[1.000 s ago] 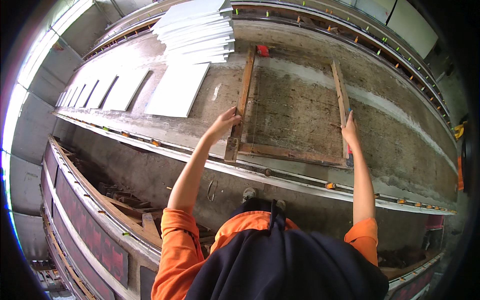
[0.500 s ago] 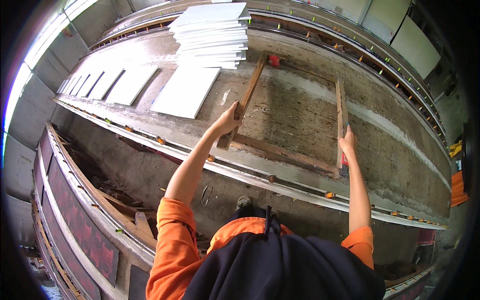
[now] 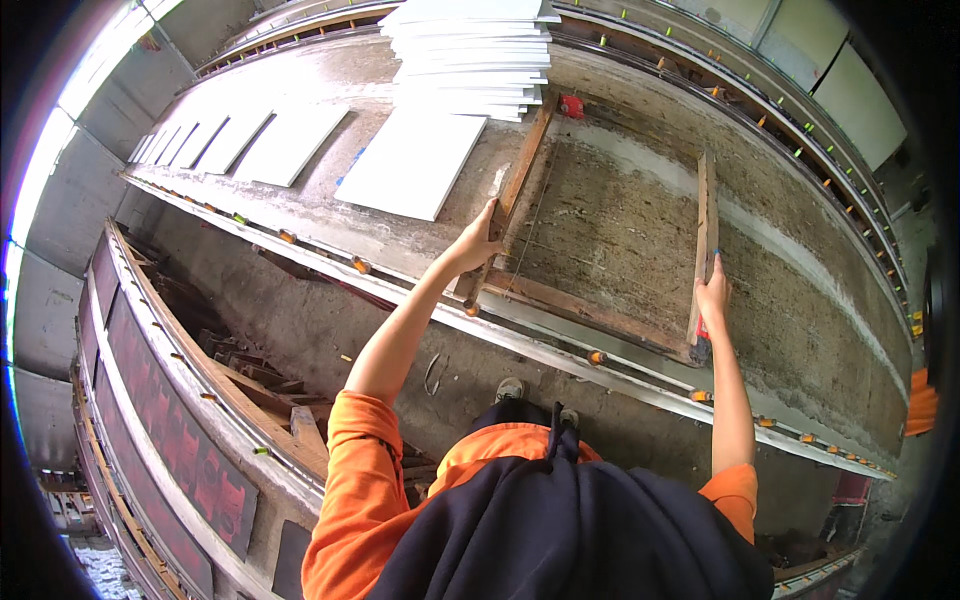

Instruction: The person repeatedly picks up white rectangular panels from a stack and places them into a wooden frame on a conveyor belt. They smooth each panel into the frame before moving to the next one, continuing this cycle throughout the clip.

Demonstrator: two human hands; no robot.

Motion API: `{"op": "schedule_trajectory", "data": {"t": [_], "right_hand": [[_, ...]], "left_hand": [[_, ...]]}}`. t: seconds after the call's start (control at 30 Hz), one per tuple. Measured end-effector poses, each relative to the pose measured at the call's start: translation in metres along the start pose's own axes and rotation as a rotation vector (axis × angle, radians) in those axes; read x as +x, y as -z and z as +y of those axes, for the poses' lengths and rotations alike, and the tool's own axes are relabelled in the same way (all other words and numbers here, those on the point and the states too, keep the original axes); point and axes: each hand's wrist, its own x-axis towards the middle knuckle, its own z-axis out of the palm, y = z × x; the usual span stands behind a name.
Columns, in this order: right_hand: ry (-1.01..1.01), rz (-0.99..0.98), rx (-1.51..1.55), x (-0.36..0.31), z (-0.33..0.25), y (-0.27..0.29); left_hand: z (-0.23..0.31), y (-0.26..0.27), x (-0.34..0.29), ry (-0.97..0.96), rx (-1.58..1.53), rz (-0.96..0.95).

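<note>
Wooden frame [image 3: 524, 168], left hand [image 3: 477, 243] and right hand [image 3: 713, 296] clasping its sides, stacked white panels [image 3: 470, 65] nearby

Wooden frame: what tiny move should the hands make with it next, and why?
Perhaps they should nudge the wooden frame a little away from the body: the left hand and right hand each hold one side of it, and its near left corner is close to the near edge of the long bench.
</note>
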Motion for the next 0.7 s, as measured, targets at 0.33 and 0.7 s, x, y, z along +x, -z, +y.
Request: {"op": "schedule_trajectory", "data": {"t": [0.33, 0.7], "right_hand": [[0.080, 0.007, -0.034, -0.007, 0.003, -0.015], [0.108, 0.092, -0.079, -0.024, 0.005, -0.019]], "left_hand": [[-0.003, 0.017, -0.007, 0.009, -0.051, -0.070], [-0.006, 0.012, -0.007, 0.024, -0.079, 0.014]]}}
